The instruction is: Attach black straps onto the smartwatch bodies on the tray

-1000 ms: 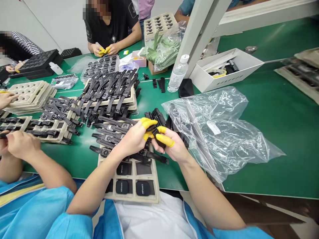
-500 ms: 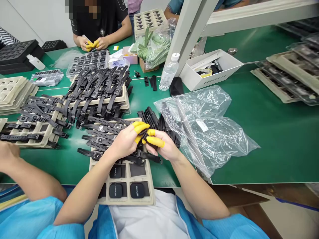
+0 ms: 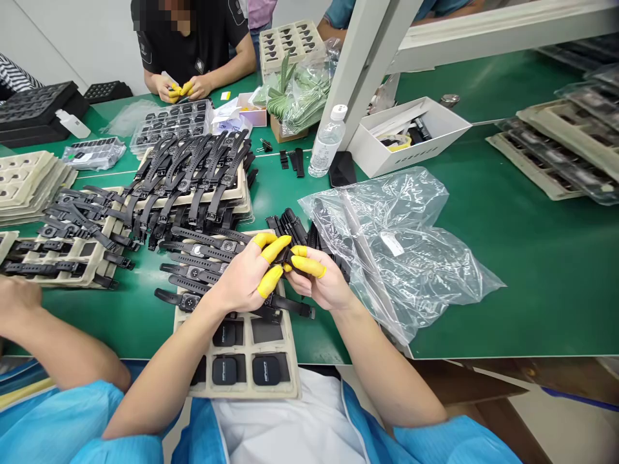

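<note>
Yellow finger cots cover several fingertips on both of my hands. My left hand [image 3: 245, 276] pinches one side of a small black smartwatch [image 3: 286, 257], mostly hidden by the fingers. From the other side, my right hand [image 3: 325, 283] grips the same piece between thumb and fingers. Beneath and left of my hands, strapped black watches [image 3: 195, 272] lie in rows across a beige tray [image 3: 246, 391]. Its near compartments hold strapless watch bodies [image 3: 266, 370]. Just beyond my fingers is a pile of black watch straps [image 3: 294, 225], partly under plastic.
A clear plastic bag [image 3: 411, 245] lies to the right. Behind it stand a water bottle [image 3: 329, 142], a phone [image 3: 342, 169] and a white box [image 3: 411, 138]. Stacked watches [image 3: 188, 171] rise at back left. A co-worker's hands [image 3: 184, 89] work across the table; another person's arm [image 3: 62, 335] is at left.
My left fingers have spread and shifted around the watch, with the thumb now lower and apart. My right hand has turned slightly, and the watch is tilted differently between them.
</note>
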The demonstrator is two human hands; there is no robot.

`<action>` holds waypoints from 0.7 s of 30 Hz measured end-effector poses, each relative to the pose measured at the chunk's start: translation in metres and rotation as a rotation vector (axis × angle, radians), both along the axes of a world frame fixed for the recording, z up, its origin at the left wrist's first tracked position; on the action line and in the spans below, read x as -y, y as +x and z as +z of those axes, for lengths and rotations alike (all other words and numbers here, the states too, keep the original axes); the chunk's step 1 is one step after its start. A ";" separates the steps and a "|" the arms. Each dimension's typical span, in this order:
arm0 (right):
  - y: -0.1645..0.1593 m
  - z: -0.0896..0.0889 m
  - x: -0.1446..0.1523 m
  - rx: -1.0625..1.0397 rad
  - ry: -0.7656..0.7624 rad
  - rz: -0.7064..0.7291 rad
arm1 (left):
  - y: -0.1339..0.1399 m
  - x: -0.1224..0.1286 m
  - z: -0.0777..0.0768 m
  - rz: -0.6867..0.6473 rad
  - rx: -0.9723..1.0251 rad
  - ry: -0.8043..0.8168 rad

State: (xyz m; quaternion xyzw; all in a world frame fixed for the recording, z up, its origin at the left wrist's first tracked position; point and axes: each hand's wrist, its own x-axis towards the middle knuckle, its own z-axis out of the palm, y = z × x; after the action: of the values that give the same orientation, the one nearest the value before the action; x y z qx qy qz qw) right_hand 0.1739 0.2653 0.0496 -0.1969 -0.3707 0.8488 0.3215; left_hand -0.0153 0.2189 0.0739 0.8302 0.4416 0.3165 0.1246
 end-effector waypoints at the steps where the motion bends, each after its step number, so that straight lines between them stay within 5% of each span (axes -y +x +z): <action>1: 0.000 0.000 0.000 0.013 -0.001 0.000 | 0.000 0.000 0.001 0.019 -0.025 0.017; 8: 0.001 -0.001 -0.001 0.108 -0.005 0.015 | 0.005 0.004 -0.002 0.168 -0.269 0.041; 14: 0.002 -0.004 0.000 0.095 0.106 0.004 | 0.001 0.005 -0.004 0.086 0.026 -0.065; 21: 0.004 -0.003 -0.002 0.156 0.168 0.042 | 0.015 0.007 -0.008 0.293 0.533 -0.161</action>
State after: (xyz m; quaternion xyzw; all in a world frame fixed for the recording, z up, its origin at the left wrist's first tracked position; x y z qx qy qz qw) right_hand 0.1777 0.2676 0.0467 -0.2267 -0.4685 0.8034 0.2893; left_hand -0.0007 0.2122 0.0661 0.6328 0.5321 0.5017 0.2543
